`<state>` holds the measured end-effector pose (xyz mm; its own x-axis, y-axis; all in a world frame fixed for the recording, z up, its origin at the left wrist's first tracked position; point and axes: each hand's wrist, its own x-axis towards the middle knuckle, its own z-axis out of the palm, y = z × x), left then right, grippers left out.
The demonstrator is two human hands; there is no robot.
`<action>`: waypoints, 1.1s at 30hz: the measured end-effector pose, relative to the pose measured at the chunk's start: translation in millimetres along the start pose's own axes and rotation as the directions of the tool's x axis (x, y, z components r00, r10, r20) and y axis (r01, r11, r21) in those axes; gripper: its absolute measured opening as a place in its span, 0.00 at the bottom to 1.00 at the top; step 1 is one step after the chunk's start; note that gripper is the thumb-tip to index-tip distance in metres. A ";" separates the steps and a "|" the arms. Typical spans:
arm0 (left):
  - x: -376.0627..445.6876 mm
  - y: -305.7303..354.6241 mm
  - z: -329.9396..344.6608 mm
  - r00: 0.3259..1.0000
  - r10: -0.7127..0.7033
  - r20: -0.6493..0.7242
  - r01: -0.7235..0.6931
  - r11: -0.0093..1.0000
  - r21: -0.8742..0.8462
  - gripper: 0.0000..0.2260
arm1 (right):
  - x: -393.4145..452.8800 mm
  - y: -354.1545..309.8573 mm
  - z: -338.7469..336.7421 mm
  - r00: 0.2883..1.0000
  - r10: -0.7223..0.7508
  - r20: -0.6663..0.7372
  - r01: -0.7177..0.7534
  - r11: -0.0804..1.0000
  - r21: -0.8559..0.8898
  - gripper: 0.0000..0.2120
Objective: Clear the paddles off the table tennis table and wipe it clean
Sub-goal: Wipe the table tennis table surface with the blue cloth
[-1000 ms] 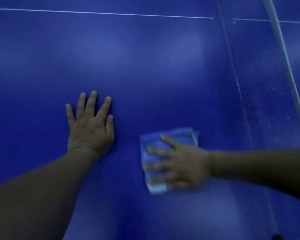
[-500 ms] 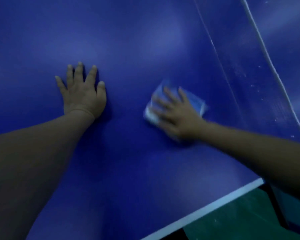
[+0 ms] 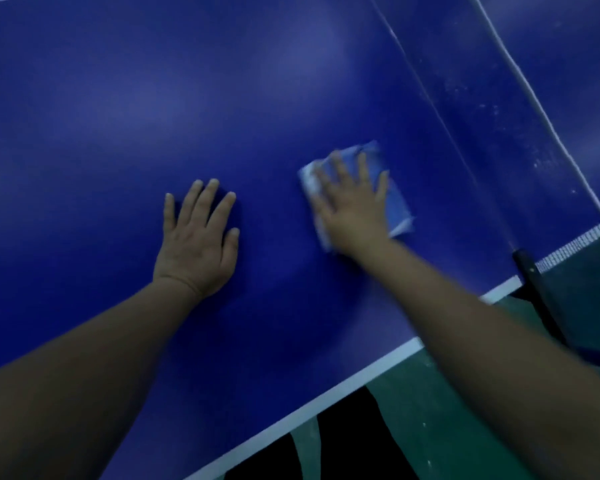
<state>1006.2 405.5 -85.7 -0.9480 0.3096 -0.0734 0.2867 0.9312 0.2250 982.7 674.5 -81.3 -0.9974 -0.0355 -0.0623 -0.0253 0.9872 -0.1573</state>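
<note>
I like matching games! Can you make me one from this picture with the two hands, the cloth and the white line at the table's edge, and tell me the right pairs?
Things:
1. left hand
2. right hand
3. cloth
4. white edge line

Places or states:
A. pale blue, pinned flat under a palm
B. runs along the side of the blue table, next to the green floor
C. spread flat on the bare table, touching no cloth
D. presses down on top of the cloth

Right pairs: 1-C, 2-D, 3-A, 4-B
</note>
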 end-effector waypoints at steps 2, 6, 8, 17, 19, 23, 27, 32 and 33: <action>0.7 0.8 -0.3 1.000 0.005 0.006 -0.005 1.000 -0.010 0.28 | -71.8 -28.7 14.1 0.972 -0.233 0.002 0.233 0.972 0.020 0.24; -1.1 2.6 0.0 1.000 0.001 0.010 -0.001 1.000 -0.001 0.27 | -167.4 22.6 8.1 0.959 -0.275 0.070 0.273 0.961 0.032 0.23; -1.6 1.9 0.1 1.000 -0.008 0.018 0.007 1.000 0.011 0.27 | -171.3 68.0 -3.9 0.995 -0.062 0.076 0.065 0.997 -0.039 0.25; 3.1 19.5 -10.3 0.994 -0.091 0.063 0.090 0.996 0.019 0.24 | -138.7 -11.3 6.6 0.931 0.361 0.045 -0.363 0.932 0.024 0.27; 9.8 35.9 -11.8 0.994 -0.098 0.043 0.099 0.994 -0.035 0.23 | -165.0 -26.8 11.0 0.996 0.024 0.081 -0.025 1.000 0.012 0.25; 31.1 81.2 -3.0 0.994 -0.067 0.085 0.071 0.996 -0.054 0.27 | -144.2 66.2 -4.6 0.951 0.305 0.058 -0.302 0.952 -0.049 0.27; 34.3 97.8 13.5 0.989 -0.106 0.104 0.110 0.993 -0.036 0.27 | -127.4 132.6 -17.4 0.764 0.638 0.097 -0.640 0.768 -0.013 0.32; 36.3 95.7 16.7 0.992 -0.098 0.080 0.100 0.995 -0.020 0.28 | -99.9 68.2 -4.8 0.825 0.563 0.047 -0.563 0.826 -0.018 0.30; 36.3 96.4 16.6 0.992 -0.100 0.076 0.103 0.994 -0.032 0.28 | -81.5 48.7 -1.4 0.880 0.474 0.028 -0.474 0.880 -0.010 0.29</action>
<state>1001.8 509.7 -82.8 -0.9588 0.2283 -0.1690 0.1831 0.9516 0.2468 1062.6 725.7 -82.5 -0.8877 0.4328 -0.1572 0.4502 0.8874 -0.0990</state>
